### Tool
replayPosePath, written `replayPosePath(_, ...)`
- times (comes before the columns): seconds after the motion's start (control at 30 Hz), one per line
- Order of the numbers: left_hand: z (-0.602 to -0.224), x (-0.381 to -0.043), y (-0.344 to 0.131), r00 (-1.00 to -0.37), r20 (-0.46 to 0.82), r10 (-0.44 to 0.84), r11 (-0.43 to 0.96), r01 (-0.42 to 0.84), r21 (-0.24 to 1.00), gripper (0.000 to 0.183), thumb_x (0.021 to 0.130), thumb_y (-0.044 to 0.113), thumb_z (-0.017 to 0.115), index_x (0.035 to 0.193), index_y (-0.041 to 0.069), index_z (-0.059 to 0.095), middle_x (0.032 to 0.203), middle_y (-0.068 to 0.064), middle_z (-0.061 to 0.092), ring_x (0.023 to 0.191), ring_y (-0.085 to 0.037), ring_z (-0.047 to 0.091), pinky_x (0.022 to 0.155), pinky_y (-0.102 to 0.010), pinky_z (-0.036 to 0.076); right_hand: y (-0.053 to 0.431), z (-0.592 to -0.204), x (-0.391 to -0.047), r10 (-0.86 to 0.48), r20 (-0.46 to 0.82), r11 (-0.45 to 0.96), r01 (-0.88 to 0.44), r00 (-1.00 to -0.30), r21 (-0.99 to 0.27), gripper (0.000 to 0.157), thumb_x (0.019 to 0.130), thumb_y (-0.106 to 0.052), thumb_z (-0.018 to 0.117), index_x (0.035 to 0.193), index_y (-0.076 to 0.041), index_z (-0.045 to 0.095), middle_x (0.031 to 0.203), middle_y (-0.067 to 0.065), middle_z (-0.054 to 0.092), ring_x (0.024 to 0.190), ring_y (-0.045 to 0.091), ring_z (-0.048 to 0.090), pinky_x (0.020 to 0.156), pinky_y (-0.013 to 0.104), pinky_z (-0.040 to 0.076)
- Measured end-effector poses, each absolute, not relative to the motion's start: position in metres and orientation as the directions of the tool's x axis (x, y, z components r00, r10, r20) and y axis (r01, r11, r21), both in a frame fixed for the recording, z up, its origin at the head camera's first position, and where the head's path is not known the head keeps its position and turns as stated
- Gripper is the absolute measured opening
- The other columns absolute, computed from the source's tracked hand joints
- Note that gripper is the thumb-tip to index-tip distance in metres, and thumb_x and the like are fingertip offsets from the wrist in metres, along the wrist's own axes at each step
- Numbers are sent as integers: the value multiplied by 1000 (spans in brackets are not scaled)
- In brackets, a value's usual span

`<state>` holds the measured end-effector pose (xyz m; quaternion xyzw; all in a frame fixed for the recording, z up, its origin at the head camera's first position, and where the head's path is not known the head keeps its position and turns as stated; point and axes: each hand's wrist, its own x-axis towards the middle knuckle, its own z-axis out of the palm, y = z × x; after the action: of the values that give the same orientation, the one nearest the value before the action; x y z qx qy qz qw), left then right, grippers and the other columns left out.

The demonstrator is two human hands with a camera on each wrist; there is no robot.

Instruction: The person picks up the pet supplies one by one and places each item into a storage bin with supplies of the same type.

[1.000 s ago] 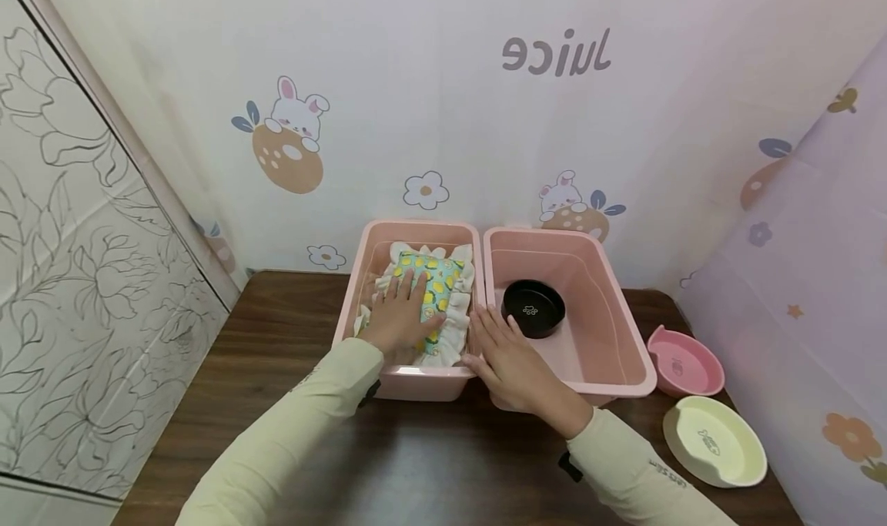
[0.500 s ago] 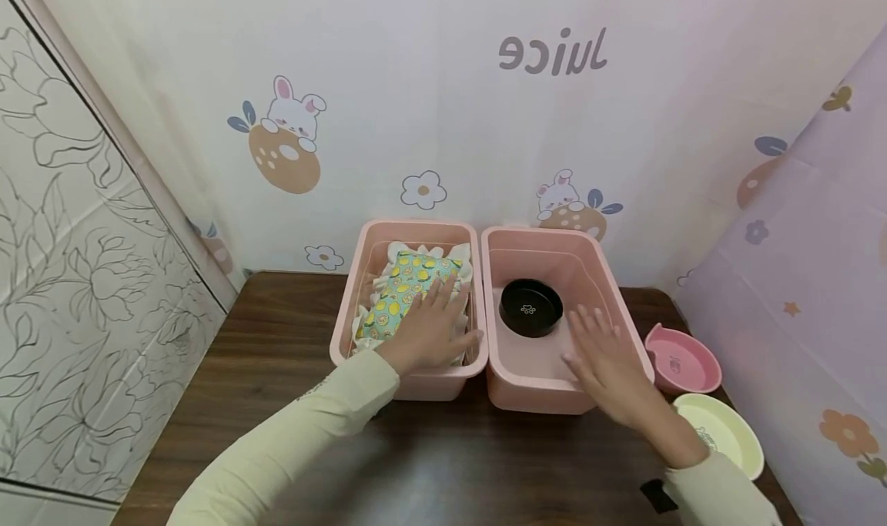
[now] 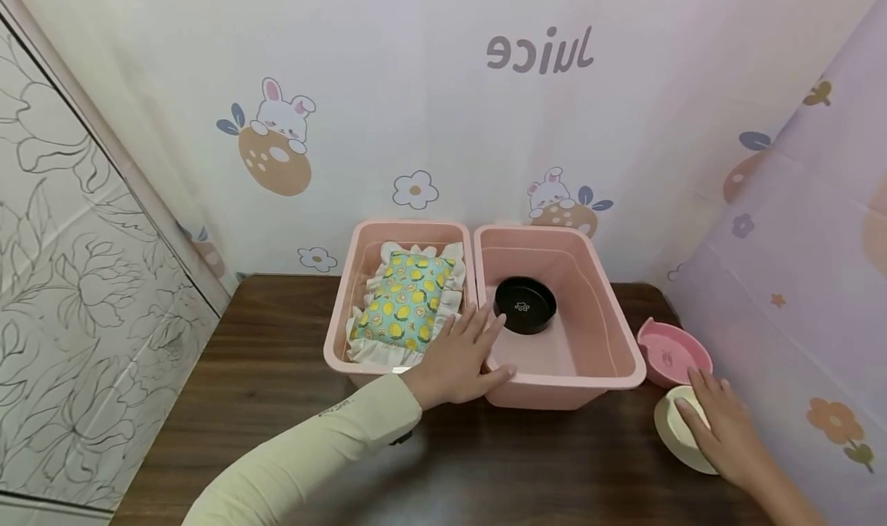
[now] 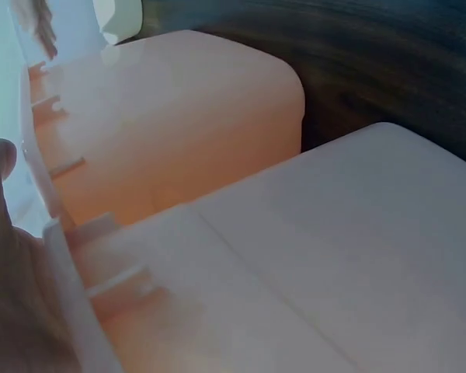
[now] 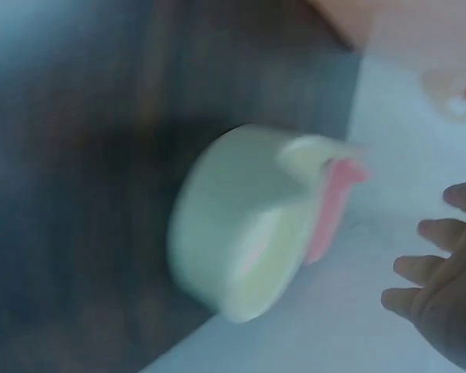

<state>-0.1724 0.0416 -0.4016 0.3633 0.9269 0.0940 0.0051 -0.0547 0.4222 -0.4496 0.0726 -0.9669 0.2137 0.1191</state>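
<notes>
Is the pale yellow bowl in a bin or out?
Out: the pale yellow bowl is on the table, outside both pink bins, partly hidden by the right hand.

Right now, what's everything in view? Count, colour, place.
bins: 2, pink, side by side
cushion: 1, teal with lemons, in left bin
paw-print bowl: 1, black, in right bin
far bowl: 1, pink, right of bins
near bowl: 1, pale yellow, beside far bowl
table: 1, dark brown, beneath bins
backdrop: 1, pale printed, behind bins
floral panel: 1, white, far left
sleeve: 1, cream, lower left
left grip: 1, bare, open where bins meet
right grip: 1, bare, open at near bowl
</notes>
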Motion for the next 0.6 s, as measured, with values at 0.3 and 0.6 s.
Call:
replayPosePath(0.3,-410,-170,43,-748,61,660,733,660,165,76,85,66,20,144,21,8,150,-4,3,136,-26,2,107,-47,12,463,-502,-27,-40,137,897,-96,-990,-432,57,92,-19,46,138,4,22,130,42,21,124,55,8,97,63,-4)
replayPosePath(0.6,-413,-169,45,-745,83,662,733,667,135,76,84,67,17,144,21,6,150,-3,0,136,-26,1,107,-47,11,459,-523,-29,19,112,910,-30,-993,-414,61,89,-25,53,135,6,27,124,38,33,117,53,25,87,66,20)
